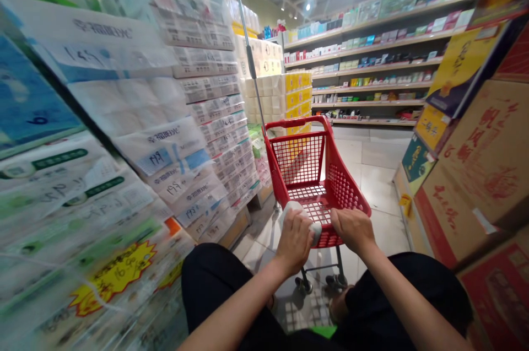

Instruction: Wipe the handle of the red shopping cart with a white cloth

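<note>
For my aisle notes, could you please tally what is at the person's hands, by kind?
Hands: 2, left hand and right hand, both on the near rim
Red shopping cart: 1
White cloth under the left hand: 1
Total: 4

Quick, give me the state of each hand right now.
Left hand: closed on a white cloth, pressed against the red cart rim.
Right hand: closed over the cart's near rim.

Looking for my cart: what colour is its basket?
Red mesh basket, seen best in the head view, both hands on its near edge.
</note>
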`<state>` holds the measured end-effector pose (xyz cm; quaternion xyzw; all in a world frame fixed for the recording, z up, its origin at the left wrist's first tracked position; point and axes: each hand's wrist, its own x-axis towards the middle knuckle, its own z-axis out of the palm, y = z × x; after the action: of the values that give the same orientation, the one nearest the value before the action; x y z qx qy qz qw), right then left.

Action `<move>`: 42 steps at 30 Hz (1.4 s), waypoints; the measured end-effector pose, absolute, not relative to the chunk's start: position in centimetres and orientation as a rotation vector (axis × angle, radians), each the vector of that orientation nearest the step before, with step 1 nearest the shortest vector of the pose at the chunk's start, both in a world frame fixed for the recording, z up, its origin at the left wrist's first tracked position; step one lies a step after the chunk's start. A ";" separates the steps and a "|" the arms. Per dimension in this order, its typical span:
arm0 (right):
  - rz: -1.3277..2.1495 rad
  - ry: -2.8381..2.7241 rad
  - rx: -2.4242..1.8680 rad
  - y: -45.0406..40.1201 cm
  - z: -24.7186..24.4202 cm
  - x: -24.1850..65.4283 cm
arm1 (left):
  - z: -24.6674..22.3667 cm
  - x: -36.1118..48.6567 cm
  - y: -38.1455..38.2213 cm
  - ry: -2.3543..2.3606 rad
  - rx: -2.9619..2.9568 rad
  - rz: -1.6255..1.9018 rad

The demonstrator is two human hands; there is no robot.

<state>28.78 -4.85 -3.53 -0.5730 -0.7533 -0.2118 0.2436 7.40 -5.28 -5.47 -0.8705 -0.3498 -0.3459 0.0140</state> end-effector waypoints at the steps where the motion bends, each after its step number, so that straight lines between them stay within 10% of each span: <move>1: -0.575 -2.055 -1.566 -4.9 -3.6 28.8 | -5.6 7.8 -5.7 -1.120 -2.672 -1.069; 10: -0.544 -2.080 -1.497 -5.4 -3.7 29.8 | -1.4 4.3 0.5 -0.576 -2.958 -0.587; 18: -0.538 -2.062 -1.496 -4.8 -3.9 29.2 | -0.5 2.6 7.5 -1.052 -2.798 -0.740; 42: -0.169 -1.965 -1.671 -4.0 -2.7 28.0 | -4.0 11.6 -1.2 -0.820 -2.684 -0.787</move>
<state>27.99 -3.97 -2.74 -0.6217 -0.7309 -0.0628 0.2745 11.65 -1.24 -3.97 -0.9150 -0.2795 -0.2682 0.1132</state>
